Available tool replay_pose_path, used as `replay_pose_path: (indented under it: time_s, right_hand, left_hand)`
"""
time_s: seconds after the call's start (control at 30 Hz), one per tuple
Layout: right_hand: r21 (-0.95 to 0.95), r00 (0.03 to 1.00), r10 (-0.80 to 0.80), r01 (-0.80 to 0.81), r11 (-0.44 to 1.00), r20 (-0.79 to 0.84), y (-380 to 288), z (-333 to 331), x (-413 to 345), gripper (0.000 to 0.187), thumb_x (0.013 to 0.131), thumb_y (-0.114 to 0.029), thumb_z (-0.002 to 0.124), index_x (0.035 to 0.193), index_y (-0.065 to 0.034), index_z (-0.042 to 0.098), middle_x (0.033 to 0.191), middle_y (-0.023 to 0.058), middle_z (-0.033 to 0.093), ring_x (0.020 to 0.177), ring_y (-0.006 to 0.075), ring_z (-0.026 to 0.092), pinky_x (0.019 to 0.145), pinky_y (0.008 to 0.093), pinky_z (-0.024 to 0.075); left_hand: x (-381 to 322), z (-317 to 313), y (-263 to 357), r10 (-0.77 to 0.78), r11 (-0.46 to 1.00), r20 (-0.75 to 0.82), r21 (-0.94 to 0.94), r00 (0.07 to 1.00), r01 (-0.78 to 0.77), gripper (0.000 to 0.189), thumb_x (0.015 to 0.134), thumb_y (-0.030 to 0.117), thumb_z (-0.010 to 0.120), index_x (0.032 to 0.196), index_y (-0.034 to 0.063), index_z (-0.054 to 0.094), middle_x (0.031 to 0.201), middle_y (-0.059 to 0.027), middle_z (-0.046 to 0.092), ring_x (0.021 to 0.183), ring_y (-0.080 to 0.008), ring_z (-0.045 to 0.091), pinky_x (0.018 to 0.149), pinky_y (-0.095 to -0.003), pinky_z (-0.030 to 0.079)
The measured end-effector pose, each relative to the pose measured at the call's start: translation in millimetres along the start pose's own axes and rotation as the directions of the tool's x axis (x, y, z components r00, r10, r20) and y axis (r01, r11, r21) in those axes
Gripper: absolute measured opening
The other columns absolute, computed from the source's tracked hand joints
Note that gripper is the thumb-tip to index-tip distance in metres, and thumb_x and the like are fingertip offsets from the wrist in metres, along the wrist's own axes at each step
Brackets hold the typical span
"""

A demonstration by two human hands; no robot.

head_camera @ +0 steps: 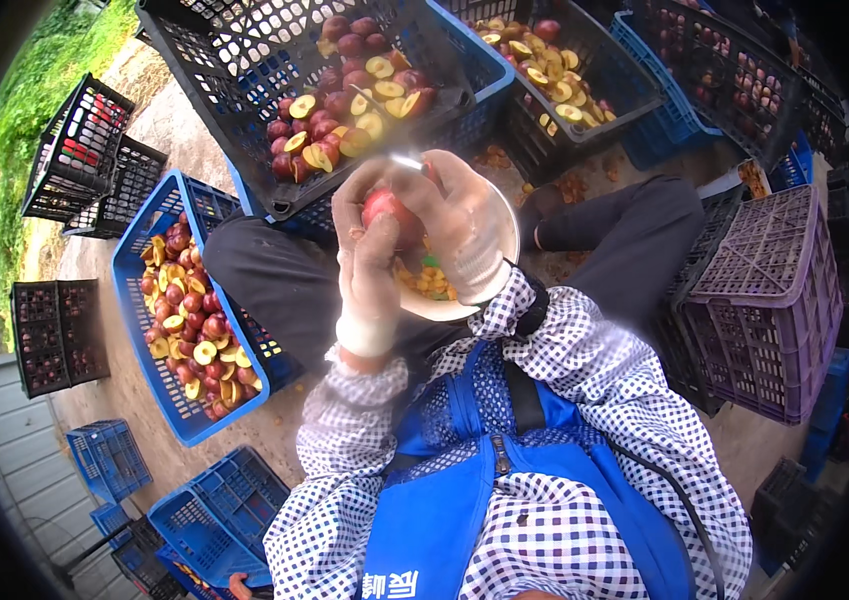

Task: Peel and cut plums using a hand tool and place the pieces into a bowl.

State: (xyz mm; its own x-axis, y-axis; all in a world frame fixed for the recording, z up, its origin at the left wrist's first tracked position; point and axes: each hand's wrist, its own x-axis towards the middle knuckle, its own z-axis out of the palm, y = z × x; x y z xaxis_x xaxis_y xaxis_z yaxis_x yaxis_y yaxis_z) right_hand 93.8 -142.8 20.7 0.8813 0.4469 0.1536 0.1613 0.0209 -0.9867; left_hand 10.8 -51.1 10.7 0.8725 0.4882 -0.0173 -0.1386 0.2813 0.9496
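Note:
Both hands wear pale knit gloves and meet over a white bowl [508, 225] that holds yellow-orange bits. My left hand [368, 247] is closed around a red plum [387, 210]. Against the same fruit rests my right hand [454, 214], its fingers bent round a small tool, of which only a bright metal tip [406, 161] shows; its kind cannot be told. Just beyond the hands, a tilted black plastic crate [244, 120] holds whole and halved plums [334, 120]. To the left, a blue plastic crate [146, 375] is filled with cut plums [199, 322].
Another black crate [619, 120] of halved plums stands at the upper right. A purple crate [762, 300] is by the right knee. Black crates [79, 150] and blue crates [222, 502] stand at the left. Fruit scraps [570, 187] lie on the ground beyond the bowl.

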Motion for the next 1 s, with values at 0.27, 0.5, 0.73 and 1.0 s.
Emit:
replay_pose_path:
  time_s: [0.27,0.5,0.73,1.0]
  right_hand:
    - [0.045,0.995,-0.093,0.094,0.995,-0.027,14.7,-4.2,-8.5,0.024,0.088,-0.02,0.067,0.101,-0.0002,0.067,0.089,0.013,0.065,0.081,0.0238,0.067,0.072,0.031,0.0524]
    - [0.204,0.989,-0.089,0.113,0.973,-0.12,18.6,3.1,-7.7,0.019,0.086,-0.016,0.074,0.086,0.001,0.066,0.078,0.0064,0.065,0.072,0.0132,0.063,0.064,0.0282,0.0501]
    - [-0.06,0.917,-0.382,0.377,0.924,-0.119,34.1,3.7,10.5,0.027,0.073,-0.017,0.081,0.071,-0.0033,0.059,0.065,0.0108,0.055,0.054,0.0242,0.055,0.051,0.0343,0.0446]
    - [0.46,0.983,0.137,-0.178,0.87,0.123,44.5,-21.5,20.1,0.022,0.084,-0.018,0.075,0.077,-0.0013,0.062,0.068,0.0026,0.064,0.064,0.0036,0.057,0.054,0.0238,0.0444]
  left_hand:
    - [-2.5,0.2,-48.8,0.473,0.67,0.036,0.634,0.881,-0.386,0.061,0.097,0.053,0.054,0.128,0.0001,0.054,0.114,-0.0201,0.066,0.1,-0.0333,0.067,0.088,-0.0375,0.052]
    - [-0.2,9.8,-44.7,0.371,0.814,0.024,0.472,0.928,-0.337,0.062,0.101,0.052,0.048,0.135,0.0013,0.051,0.118,-0.015,0.064,0.104,-0.0244,0.063,0.089,-0.0332,0.05]
    - [-3.7,15.8,-40.4,-0.339,0.844,-0.121,-0.478,0.933,0.245,0.05,0.103,0.048,0.045,0.132,0.0077,0.054,0.114,-0.0029,0.062,0.094,-0.015,0.062,0.078,-0.0274,0.051]
    - [-1.8,0.5,-63.0,-0.225,0.942,-0.041,0.248,0.973,0.228,0.051,0.102,0.051,0.04,0.121,0.0052,0.053,0.096,-0.0091,0.061,0.076,-0.0183,0.061,0.057,-0.0302,0.052]
